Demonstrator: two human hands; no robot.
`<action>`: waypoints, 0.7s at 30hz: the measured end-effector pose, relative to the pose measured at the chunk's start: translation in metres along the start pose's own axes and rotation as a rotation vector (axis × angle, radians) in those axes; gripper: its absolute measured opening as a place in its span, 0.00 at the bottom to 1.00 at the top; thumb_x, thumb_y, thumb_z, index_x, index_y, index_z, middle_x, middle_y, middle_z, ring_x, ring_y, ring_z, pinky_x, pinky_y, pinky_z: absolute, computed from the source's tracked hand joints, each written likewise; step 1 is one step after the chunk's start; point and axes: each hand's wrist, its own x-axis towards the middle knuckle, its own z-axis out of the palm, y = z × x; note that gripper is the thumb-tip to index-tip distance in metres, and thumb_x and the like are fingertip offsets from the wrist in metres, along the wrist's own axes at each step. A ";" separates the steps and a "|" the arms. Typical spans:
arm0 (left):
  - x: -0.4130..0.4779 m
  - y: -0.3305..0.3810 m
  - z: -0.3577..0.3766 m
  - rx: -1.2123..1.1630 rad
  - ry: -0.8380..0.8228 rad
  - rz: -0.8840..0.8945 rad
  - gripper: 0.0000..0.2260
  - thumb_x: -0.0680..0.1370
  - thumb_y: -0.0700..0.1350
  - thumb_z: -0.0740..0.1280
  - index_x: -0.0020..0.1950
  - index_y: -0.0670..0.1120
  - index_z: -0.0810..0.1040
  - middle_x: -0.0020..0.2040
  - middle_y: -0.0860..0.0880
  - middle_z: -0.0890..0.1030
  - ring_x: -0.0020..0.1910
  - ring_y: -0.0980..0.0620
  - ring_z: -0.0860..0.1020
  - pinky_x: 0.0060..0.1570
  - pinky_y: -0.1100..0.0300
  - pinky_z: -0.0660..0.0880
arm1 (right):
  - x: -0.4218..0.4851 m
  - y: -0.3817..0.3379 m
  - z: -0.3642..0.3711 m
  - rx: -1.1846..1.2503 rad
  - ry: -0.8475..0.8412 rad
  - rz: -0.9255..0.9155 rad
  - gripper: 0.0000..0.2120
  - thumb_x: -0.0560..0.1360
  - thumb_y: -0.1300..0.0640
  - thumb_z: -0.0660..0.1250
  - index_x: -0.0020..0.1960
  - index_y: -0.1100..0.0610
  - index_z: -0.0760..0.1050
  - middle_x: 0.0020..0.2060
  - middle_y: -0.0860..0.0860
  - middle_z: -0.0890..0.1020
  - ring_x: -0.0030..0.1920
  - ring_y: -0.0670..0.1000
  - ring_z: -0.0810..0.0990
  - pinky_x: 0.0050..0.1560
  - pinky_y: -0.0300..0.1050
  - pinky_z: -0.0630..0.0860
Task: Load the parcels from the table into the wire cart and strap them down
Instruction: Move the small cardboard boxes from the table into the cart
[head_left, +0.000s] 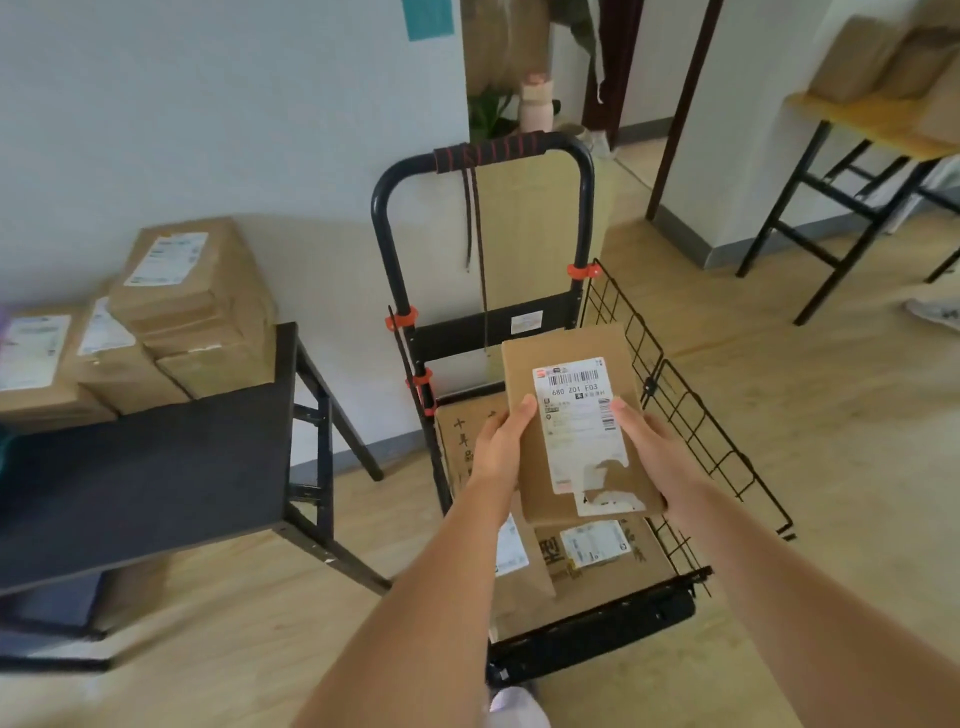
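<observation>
The left hand (501, 441) and right hand (649, 441) hold one parcel (571, 358) just above the wire cart (457, 332), fingers (525, 408) curled round its side edges. Some boxes (597, 566) lie in the cart below it. More parcels (192, 306) wait on the bench (145, 467) left of the cart. The strap (488, 150) hangs unused.

Left, the table (156, 467) with parcels (192, 306); right, the wire cart (675, 395), one parcel (524, 364) above boxes (592, 566) inside
</observation>
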 end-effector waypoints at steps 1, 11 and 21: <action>0.007 0.000 0.002 0.009 0.001 -0.019 0.27 0.75 0.63 0.67 0.69 0.50 0.72 0.59 0.49 0.80 0.58 0.48 0.77 0.62 0.48 0.71 | 0.007 0.001 -0.002 -0.008 0.007 -0.003 0.22 0.77 0.39 0.64 0.64 0.52 0.70 0.47 0.52 0.82 0.44 0.53 0.83 0.38 0.46 0.78; 0.098 -0.021 0.007 0.121 -0.067 -0.167 0.23 0.76 0.56 0.70 0.69 0.51 0.74 0.61 0.50 0.79 0.59 0.48 0.76 0.66 0.46 0.71 | 0.105 0.024 -0.013 -0.146 0.004 0.078 0.27 0.72 0.32 0.63 0.67 0.45 0.73 0.52 0.48 0.82 0.52 0.53 0.80 0.49 0.50 0.76; 0.159 -0.112 0.011 0.181 -0.089 -0.440 0.14 0.79 0.45 0.69 0.64 0.50 0.75 0.55 0.50 0.81 0.53 0.50 0.80 0.54 0.56 0.77 | 0.167 0.125 -0.012 -0.258 -0.026 0.310 0.20 0.79 0.39 0.60 0.64 0.50 0.76 0.49 0.50 0.85 0.51 0.55 0.83 0.55 0.58 0.79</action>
